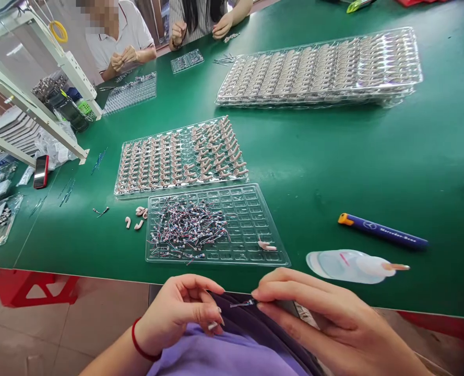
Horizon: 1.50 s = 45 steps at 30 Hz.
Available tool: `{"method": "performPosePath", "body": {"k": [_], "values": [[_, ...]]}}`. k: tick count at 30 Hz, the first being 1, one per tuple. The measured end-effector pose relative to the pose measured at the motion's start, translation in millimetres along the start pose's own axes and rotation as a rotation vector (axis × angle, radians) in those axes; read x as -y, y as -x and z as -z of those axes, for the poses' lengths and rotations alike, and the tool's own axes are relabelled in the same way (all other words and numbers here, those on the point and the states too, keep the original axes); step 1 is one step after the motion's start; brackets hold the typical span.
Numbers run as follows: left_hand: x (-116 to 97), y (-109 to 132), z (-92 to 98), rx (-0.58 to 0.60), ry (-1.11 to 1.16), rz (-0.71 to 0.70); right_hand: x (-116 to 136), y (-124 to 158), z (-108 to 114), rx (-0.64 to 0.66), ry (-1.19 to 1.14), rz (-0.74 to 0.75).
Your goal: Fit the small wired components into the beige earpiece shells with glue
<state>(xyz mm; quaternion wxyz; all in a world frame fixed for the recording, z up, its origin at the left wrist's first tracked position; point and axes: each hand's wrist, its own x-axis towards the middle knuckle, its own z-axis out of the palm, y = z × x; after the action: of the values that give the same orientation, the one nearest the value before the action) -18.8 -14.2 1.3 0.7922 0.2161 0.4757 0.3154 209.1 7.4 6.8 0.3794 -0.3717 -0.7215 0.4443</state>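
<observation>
In front of my lap, my right hand [313, 308] pinches a small wired electronic part [247, 303] between thumb and fingertips, its thin wires pointing left. My left hand [190, 305] is beside those wires, fingers curled loosely, thumb and index finger apart; a pale spot under the thumb is too small to identify. Just beyond both hands lies a clear plastic tray [251, 214] with a heap of similar wired parts [190, 224] and a few beige curved shells [266, 245]. Behind it, another clear tray [185, 156] bears rows of beige shells.
To the right lie a white squeeze bottle [349, 265] and a blue cutter [384, 232] with an orange end. Stacked filled trays [321, 73] stand at the back. Loose shells [139, 224] and a phone [40, 171] are left. Two people sit across the green table [333, 156].
</observation>
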Motion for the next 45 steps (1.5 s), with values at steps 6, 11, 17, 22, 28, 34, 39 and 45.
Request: {"method": "performPosePath", "body": {"k": [6,11,17,22,28,34,39,45], "values": [[3,1,-1.3,-0.097,-0.016,-0.038,-1,4,-7,-0.03,-0.003,0.01],[2,3,-2.1,-0.108,-0.022,-0.015,0,4,-11,-0.041,-0.017,-0.018],[0,4,-1.8,-0.078,-0.062,-0.036,2,-1,-14,-0.027,-0.032,-0.044],[1,3,-0.7,-0.092,-0.092,-0.046,3,-1,-13,-0.008,-0.023,-0.033],[1,2,-0.2,-0.049,-0.129,-0.059,3,-1,-14,0.005,-0.015,-0.02],[1,1,-3.7,-0.039,-0.112,0.004,2,0,-18,0.049,0.025,-0.046],[2,-1,-4.7,-0.085,-0.086,0.069,3,0,-20,0.054,0.041,-0.033],[-1,-2,-4.9,-0.094,-0.065,0.146,-4,3,-23,0.022,0.085,-0.011]]}}
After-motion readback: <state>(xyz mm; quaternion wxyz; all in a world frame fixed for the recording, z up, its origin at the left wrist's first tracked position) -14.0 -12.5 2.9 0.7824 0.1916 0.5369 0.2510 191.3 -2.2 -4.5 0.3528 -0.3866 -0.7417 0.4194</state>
